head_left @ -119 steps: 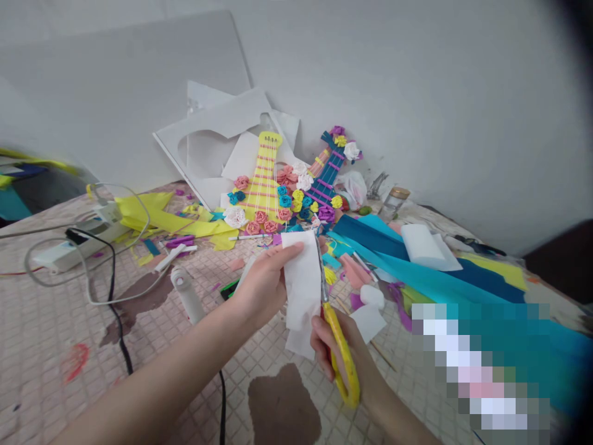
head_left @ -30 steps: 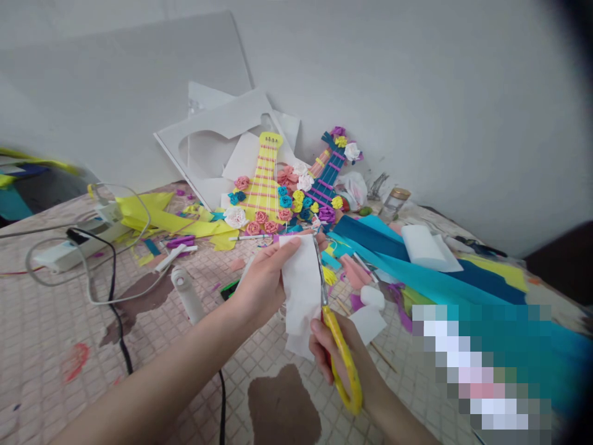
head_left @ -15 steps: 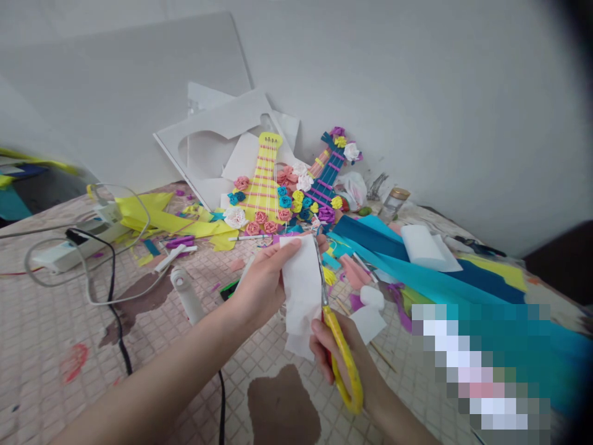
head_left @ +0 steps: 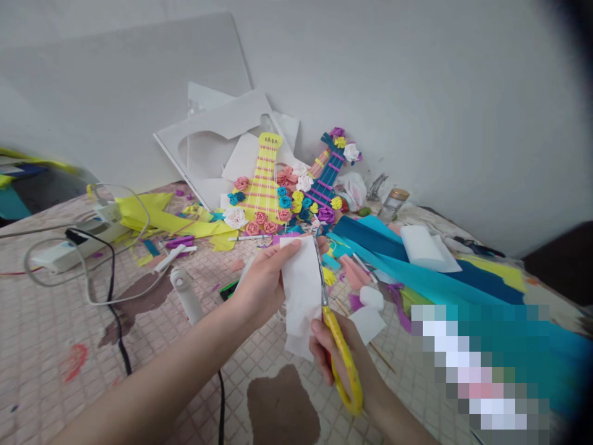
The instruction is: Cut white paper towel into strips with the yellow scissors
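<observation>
My left hand pinches a white paper strip near its upper edge, thumb on top. The strip hangs down over the table, its lower end loose. My right hand is closed round the yellow handles of the scissors. Their metal blades look nearly together and point up along the strip's right edge. Just beyond my hands stand a yellow paper guitar and a blue paper guitar, both trimmed with paper flowers.
A white glue gun and a power strip with cables lie to the left. Blue and teal paper, a white paper roll and a glass jar are on the right. White boards lean on the wall.
</observation>
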A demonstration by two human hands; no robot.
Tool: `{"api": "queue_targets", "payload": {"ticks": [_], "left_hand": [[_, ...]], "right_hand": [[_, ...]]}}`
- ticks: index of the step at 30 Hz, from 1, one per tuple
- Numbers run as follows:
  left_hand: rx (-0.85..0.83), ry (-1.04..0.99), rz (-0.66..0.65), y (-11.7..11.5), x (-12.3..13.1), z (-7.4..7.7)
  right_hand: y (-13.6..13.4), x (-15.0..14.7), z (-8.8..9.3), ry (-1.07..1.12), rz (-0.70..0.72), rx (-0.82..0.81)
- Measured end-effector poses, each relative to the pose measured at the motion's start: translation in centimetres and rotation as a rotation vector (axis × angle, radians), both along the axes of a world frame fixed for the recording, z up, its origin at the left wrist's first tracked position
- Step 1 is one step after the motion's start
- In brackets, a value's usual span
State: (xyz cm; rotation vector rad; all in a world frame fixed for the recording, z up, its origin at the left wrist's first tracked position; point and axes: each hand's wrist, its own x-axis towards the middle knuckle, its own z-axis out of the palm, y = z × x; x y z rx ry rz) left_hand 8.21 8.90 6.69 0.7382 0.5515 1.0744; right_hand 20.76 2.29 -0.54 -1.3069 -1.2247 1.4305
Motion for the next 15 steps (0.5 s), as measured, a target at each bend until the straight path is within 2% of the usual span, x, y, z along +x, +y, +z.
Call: {"api": "queue_targets", "payload": {"ticks": [9,15], "left_hand": [[0.009,-0.005,-0.017,0.3,0.0,-0.4],[-0.031,0.035,0.081,2.4,0.1,-2.6]], "right_hand": [[0.1,0.1,-0.5,0.055,0.007,-0.040],[2.1,1.1,-0.3,0.156,-0.024,-0.224]]}}
